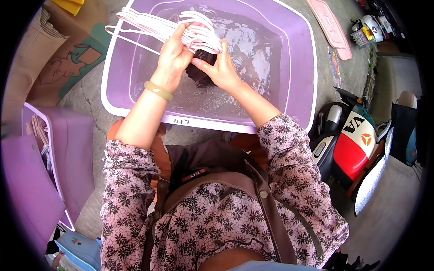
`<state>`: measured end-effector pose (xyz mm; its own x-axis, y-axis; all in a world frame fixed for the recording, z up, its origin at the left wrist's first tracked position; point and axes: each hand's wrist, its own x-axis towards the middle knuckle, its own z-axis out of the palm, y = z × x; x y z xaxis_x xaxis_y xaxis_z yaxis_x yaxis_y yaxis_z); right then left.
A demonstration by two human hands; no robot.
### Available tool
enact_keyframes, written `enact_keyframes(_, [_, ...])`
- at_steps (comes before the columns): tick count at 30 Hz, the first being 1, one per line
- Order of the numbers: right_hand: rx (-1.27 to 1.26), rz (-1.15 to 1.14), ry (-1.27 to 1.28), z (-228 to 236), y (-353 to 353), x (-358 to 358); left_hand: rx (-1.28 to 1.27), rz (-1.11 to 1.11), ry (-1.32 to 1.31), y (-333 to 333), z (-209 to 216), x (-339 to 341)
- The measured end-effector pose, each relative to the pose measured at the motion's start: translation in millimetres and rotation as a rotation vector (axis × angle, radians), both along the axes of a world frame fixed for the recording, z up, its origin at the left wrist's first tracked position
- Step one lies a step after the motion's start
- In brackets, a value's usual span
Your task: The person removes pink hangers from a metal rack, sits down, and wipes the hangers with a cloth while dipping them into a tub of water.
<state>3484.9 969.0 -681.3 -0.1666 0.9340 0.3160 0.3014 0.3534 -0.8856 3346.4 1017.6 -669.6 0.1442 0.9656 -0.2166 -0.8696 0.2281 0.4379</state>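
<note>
Over a large purple tub [300, 81] of cloudy water [242, 92], I hold a bundle of white hangers [147, 22]. My left hand [175, 56] is closed round the bundle, with the thumb on top. My right hand [222, 70] is closed at the rounded end of the hangers, pressing a dark wet cloth [199, 76] against them from below. Part of the cloth hangs toward the water. The fingers of both hands are partly hidden behind the hangers. A pale bangle [158, 91] circles my left wrist.
At the left stand a cardboard box [68, 58] and a purple bin [74, 153] with more hangers [40, 131] inside. A light blue container [79, 248] is at the lower left. A red and white scooter [357, 144] stands at the right; a pink lid [329, 25] lies beyond the tub.
</note>
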Motion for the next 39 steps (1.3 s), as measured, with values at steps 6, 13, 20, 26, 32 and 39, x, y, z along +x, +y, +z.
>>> enact_keyframes(6, [-0.048, 0.037, -0.173, -18, -3, 30, -0.055, 0.066, -0.057, 5, 21, -7])
enact_keyframes(13, [-0.404, 0.291, -0.31, -15, -23, 78, -0.054, 0.069, -0.113, 13, 23, -26])
enact_keyframes(20, [-0.677, 0.458, 0.256, 20, -14, 46, -0.078, 0.077, -0.044, 13, 24, 6])
enact_keyframes(26, [-0.627, 0.467, 0.091, 7, -38, 69, -0.098, -0.017, -0.176, 27, 25, -13])
enact_keyframes(32, [-0.527, 0.241, 0.313, 26, -42, 51, 0.258, -0.046, -0.258, -2, 33, 21])
enact_keyframes(39, [-0.309, 0.026, 0.082, 10, -37, 37, 0.071, -0.078, 0.255, -21, 38, 52])
